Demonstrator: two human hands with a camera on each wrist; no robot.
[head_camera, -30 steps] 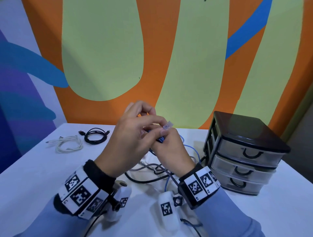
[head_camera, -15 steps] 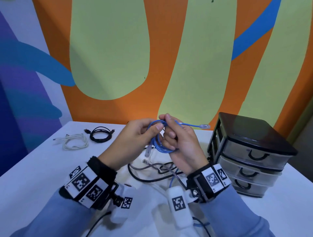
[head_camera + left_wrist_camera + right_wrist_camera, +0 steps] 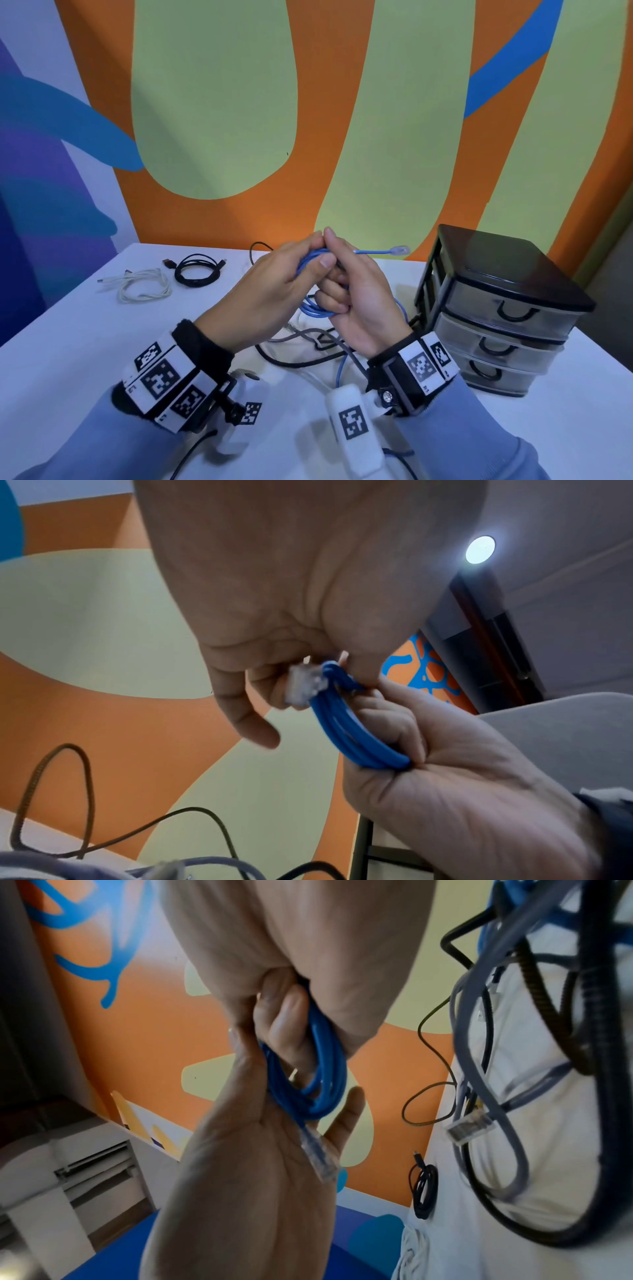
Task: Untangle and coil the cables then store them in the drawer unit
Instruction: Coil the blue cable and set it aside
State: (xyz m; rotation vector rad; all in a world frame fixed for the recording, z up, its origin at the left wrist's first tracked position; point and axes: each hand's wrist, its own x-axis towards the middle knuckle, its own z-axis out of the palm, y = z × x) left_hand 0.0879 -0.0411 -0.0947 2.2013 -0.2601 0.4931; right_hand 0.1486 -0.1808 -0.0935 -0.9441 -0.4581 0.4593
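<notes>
Both hands meet above the table's middle, fingers curled round a small coil of blue cable (image 3: 317, 308). The left hand (image 3: 270, 298) pinches the coil's top with thumb and fingers; the right hand (image 3: 363, 301) grips its right side. One clear plug (image 3: 400, 250) sticks out to the right. Beneath them lies a tangle of grey and black cables (image 3: 308, 346). The drawer unit (image 3: 496, 308) stands at right, drawers closed. Far left rest a coiled black cable (image 3: 197, 269) and a white cable (image 3: 144, 289) on the white table (image 3: 68, 342)
</notes>
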